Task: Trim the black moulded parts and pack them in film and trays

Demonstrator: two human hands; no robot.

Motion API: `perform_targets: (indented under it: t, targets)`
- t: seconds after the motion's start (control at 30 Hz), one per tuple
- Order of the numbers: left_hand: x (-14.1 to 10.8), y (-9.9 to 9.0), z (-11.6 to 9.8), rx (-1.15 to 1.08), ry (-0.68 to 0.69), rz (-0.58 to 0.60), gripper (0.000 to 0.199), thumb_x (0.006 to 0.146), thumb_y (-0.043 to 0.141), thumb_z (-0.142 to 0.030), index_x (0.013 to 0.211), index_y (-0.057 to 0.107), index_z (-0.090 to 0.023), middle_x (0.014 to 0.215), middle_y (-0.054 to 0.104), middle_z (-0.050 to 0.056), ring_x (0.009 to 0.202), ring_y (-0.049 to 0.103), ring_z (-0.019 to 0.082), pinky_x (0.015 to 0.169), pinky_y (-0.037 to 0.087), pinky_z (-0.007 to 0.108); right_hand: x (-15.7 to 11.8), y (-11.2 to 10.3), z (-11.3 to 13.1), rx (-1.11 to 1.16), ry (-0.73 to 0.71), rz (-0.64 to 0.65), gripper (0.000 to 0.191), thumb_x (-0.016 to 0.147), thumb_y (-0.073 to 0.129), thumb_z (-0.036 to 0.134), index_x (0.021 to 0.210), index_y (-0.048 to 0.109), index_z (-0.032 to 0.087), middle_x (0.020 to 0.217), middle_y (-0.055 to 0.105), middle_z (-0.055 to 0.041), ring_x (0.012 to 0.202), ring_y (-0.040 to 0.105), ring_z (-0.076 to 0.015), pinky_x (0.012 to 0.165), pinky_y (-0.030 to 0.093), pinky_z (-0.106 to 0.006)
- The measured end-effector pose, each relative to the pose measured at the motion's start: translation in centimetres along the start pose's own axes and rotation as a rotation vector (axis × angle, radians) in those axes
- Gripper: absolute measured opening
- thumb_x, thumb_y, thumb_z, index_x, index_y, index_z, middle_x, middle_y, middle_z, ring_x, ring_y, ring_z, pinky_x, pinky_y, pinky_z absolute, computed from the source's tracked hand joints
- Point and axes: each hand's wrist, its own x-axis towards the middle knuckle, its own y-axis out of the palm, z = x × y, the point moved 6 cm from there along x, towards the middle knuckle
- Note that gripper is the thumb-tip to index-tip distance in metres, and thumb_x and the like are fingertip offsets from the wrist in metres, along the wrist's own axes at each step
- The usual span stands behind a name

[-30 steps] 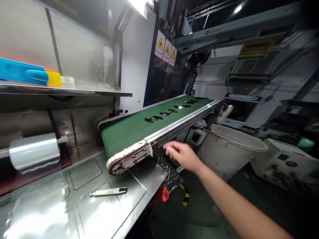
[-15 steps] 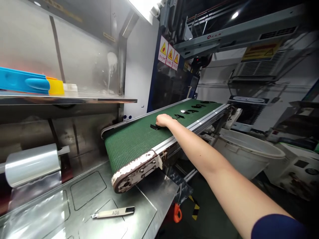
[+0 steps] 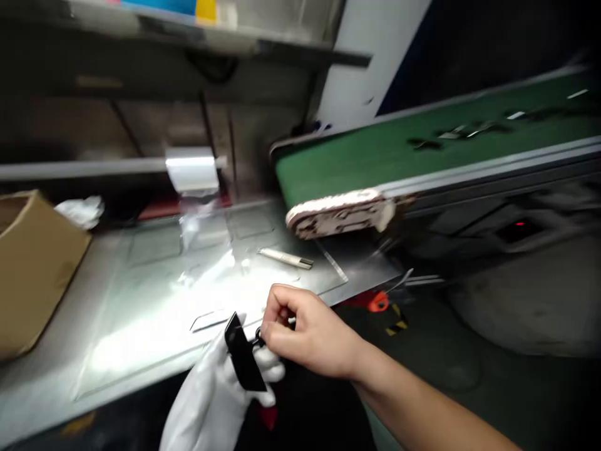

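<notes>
My left hand (image 3: 213,391), in a white glove, grips a flat, glossy black plastic piece (image 3: 244,357) near the front edge of the bench. Bare and closed in a pinch, my right hand (image 3: 305,329) is at the small black looped end that sticks out from the piece's right side. Motion blur hides whether that end is one with the flat piece. Beyond the hands, a slim pale-handled knife (image 3: 284,257) lies on the glass-like sheet (image 3: 154,319) covering the bench.
A green conveyor belt (image 3: 338,166) carrying several black pieces (image 3: 425,144) slopes away at the right. An open cardboard box (image 3: 42,269) stands at the left. Behind the bench hangs a roll of clear film (image 3: 192,170). An orange-handled tool (image 3: 378,302) shows below the bench edge.
My right hand has come back from the belt to in front of my body, with a black piece now between both hands. The left hand has come into view; the camera has turned down and left.
</notes>
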Motion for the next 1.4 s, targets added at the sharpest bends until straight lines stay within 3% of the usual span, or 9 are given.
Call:
perform_targets:
  t: [0.07,0.2,0.47,0.67,0.93,1.03,1.17,1.3,1.4]
  targets:
    - [-1.0,0.0,1.5,-0.304,-0.073,0.000,0.042,0.103,0.044,-0.048,0.136,0.065,-0.033,0.095,0.080,0.008,0.083,0.077,0.026,0.064,0.061,0.035,-0.9,3.4,-3.1,0.139,0.140,0.080,0.011,0.074,0.068,0.020,0.074,0.058,0.021,0.068,0.057,0.0036,0.063,0.048,-0.0114,0.058,0.039,-0.023]
    - [-2.4,-0.9,3.5,-0.454,-0.077,0.012,0.037,0.099,0.060,-0.042,0.133,0.069,-0.028,0.088,0.081,0.006,0.073,0.077,0.019,0.055,0.058,0.021,-1.8,6.2,-6.1,0.247,0.194,0.122,0.013,0.078,0.066,0.026,0.073,0.056,0.021,0.066,0.052,0.0045,0.062,0.045,-0.0111,0.057,0.036,-0.023]
    - [-3.8,-1.4,5.1,-0.454,-0.169,-0.051,0.045,0.094,0.068,-0.048,0.133,0.067,-0.025,0.087,0.082,0.005,0.071,0.077,0.019,0.054,0.059,0.021,-3.7,7.8,-8.4,0.444,0.194,0.167,0.019,0.092,0.064,0.038,0.086,0.065,0.020,0.077,0.061,0.0017,0.071,0.054,-0.0135,0.065,0.044,-0.026]
    - [-3.6,-0.8,5.2,-0.404,-0.281,-0.108,0.058,0.094,0.068,-0.048,0.147,0.054,-0.027,0.087,0.081,0.005,0.073,0.077,0.019,0.056,0.059,0.021,-4.3,7.7,-10.3,0.549,0.181,0.166,0.024,0.096,0.062,0.036,0.080,0.065,0.018,0.075,0.060,0.0023,0.070,0.054,-0.0123,0.067,0.043,-0.025]
    - [-3.6,-0.3,6.1,-0.277,-0.494,-0.296,0.045,0.098,0.063,-0.039,0.136,0.064,-0.014,0.091,0.075,0.009,0.077,0.074,0.018,0.056,0.058,0.021,-6.1,9.1,-14.3,0.805,0.361,0.078,0.022,0.092,0.063,0.034,0.076,0.063,0.018,0.072,0.056,0.0027,0.065,0.048,-0.0114,0.062,0.040,-0.024]
    - [-3.5,-0.4,6.4,-0.217,-0.451,-0.131,0.047,0.098,0.064,-0.041,0.139,0.062,-0.017,0.093,0.077,0.010,0.078,0.074,0.019,0.061,0.059,0.024,-6.7,8.6,-14.2,0.785,0.323,0.101,0.021,0.094,0.064,0.037,0.084,0.066,0.018,0.075,0.058,0.0021,0.068,0.051,-0.0120,0.064,0.042,-0.024]
    - [-3.9,-0.9,6.9,-0.174,-0.425,0.202,0.063,0.088,0.076,-0.047,0.142,0.060,-0.020,0.089,0.080,0.012,0.077,0.076,0.027,0.064,0.060,0.035,-7.2,6.7,-12.0,0.663,0.082,0.147,0.016,0.095,0.069,0.034,0.094,0.070,0.019,0.092,0.064,-0.0016,0.082,0.058,-0.0145,0.076,0.047,-0.027]
    - [-4.0,-1.5,7.1,-0.233,-0.363,0.328,0.061,0.093,0.068,-0.049,0.146,0.056,-0.022,0.082,0.081,0.011,0.066,0.075,0.023,0.059,0.059,0.031,-7.7,6.3,-10.9,0.666,0.094,0.162,0.019,0.095,0.071,0.038,0.094,0.069,0.019,0.091,0.061,-0.0021,0.080,0.055,-0.0145,0.072,0.046,-0.028]
    - [-3.8,-0.9,6.7,-0.365,-0.251,0.398,0.055,0.102,0.054,-0.044,0.152,0.049,-0.022,0.088,0.082,0.010,0.073,0.077,0.021,0.063,0.060,0.028,-7.8,6.8,-10.6,0.724,0.134,0.189,0.023,0.095,0.071,0.041,0.091,0.066,0.019,0.084,0.059,-0.0015,0.075,0.053,-0.0139,0.068,0.044,-0.028]
